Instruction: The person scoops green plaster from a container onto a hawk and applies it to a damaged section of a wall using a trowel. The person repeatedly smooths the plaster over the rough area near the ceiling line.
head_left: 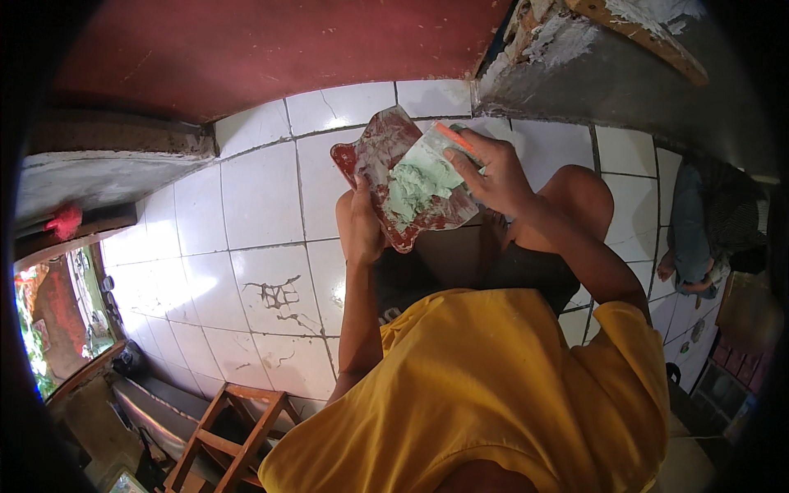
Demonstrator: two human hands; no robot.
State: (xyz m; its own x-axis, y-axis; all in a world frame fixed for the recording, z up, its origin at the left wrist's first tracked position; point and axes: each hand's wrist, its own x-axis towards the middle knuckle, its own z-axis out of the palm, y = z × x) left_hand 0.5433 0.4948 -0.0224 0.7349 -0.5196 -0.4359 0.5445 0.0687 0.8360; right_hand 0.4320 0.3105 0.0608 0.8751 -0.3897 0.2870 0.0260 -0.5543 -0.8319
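Below me, white tiled floor [246,205], cracked in one spot, red wall [271,49] beyond, rough grey ledge [592,78] top right. Wooden stool [238,435] at lower left. My yellow shirt [485,394] fills the bottom.

Left hand [362,226] grips the red-stained board [386,177] from its lower edge, held over my knees. Right hand [493,177] is closed on a scraper [440,152] with an orange handle, blade pressed onto the board.

Progress, my read: pale green putty [411,189] is partly worked into a lump mid-board; smears remain around it.

Blade edge mostly hidden under putty and fingers. Someone's legs at far right, cut off.
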